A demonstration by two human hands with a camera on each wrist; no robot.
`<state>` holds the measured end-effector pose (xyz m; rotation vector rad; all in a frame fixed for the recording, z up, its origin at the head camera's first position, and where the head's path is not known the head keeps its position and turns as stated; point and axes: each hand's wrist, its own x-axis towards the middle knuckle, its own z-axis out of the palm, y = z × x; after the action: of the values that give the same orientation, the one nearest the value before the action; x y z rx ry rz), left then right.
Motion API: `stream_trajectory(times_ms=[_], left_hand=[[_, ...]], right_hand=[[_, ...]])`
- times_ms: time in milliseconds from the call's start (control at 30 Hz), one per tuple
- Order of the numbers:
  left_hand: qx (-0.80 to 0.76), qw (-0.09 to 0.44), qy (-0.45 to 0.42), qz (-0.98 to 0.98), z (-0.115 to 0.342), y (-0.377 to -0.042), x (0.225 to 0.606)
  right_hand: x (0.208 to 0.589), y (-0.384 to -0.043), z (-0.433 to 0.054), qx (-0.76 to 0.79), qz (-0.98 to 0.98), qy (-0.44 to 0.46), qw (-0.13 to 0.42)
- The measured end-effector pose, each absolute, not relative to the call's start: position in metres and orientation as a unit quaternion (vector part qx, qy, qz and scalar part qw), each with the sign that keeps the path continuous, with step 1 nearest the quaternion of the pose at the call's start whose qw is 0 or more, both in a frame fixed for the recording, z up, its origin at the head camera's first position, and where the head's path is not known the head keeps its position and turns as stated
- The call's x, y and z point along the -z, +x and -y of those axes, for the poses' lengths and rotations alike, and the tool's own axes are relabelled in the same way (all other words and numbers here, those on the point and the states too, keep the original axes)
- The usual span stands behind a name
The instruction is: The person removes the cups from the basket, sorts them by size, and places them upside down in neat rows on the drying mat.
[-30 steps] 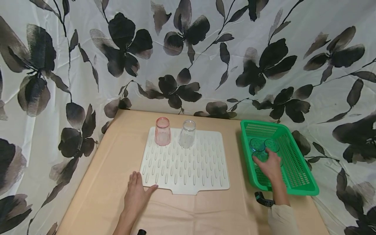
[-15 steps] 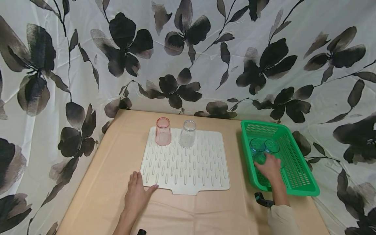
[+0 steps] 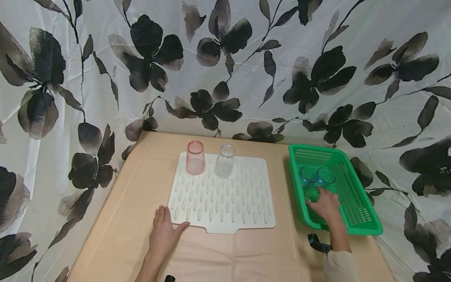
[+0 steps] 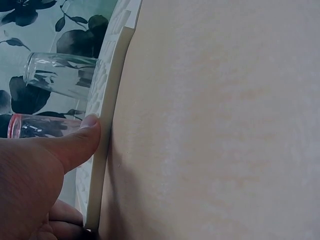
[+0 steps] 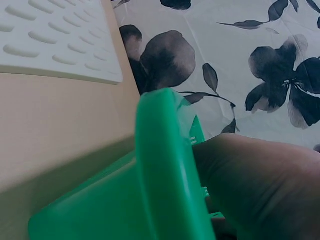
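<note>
Inside the green basket [image 3: 363,228], the right hand [image 3: 327,203] has thumb and fingers at the nearest glass [image 3: 311,193], though whether they grip cannot be told; it should prove light, rigid, slippery and breakable, best held round its sides. Further left, the left hand [image 3: 163,234] lies, fingers straight, against the white ridged tray [image 3: 225,223] bearing two glasses [image 3: 224,163].

Head view from above, 2 wrist close-ups (sharing board [image 3: 222,199])

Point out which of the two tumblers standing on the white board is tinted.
The pink tumbler, on the left in the head view, with a red upper edge; the colourless tumbler to its right shows no tint.
</note>
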<state>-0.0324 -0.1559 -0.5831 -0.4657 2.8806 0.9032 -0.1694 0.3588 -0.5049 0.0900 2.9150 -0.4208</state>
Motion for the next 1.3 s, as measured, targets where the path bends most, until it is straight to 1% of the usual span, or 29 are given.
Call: stream_trajectory(times_ms=[167, 300, 567, 800, 900, 1100, 1300], left_hand=[[-0.293, 0.044, -0.154, -0.943, 0.156, -0.032, 0.583], [-0.291, 0.045, -0.154, -0.943, 0.156, -0.032, 0.583], [-0.295, 0.044, -0.151, -0.942, 0.156, -0.031, 0.583], [-0.295, 0.042, -0.149, -0.943, 0.156, -0.031, 0.582], [-0.294, 0.043, -0.15, -0.943, 0.156, -0.031, 0.582], [-0.293, 0.043, -0.151, -0.943, 0.156, -0.031, 0.582], [-0.292, 0.041, -0.153, -0.943, 0.156, -0.031, 0.583]], right_hand=[[0.505, -0.166, -0.36, 0.154, -0.984, 0.028, 0.085], [0.504, -0.162, -0.36, 0.163, -0.984, 0.039, 0.061], [0.49, -0.153, -0.355, 0.197, -0.978, 0.066, -0.019], [0.476, -0.15, -0.347, 0.246, -0.961, 0.074, -0.102], [0.469, -0.148, -0.341, 0.268, -0.952, 0.074, -0.127], [0.458, -0.142, -0.325, 0.312, -0.939, 0.07, -0.129], [0.455, -0.138, -0.308, 0.334, -0.932, 0.044, -0.13]])
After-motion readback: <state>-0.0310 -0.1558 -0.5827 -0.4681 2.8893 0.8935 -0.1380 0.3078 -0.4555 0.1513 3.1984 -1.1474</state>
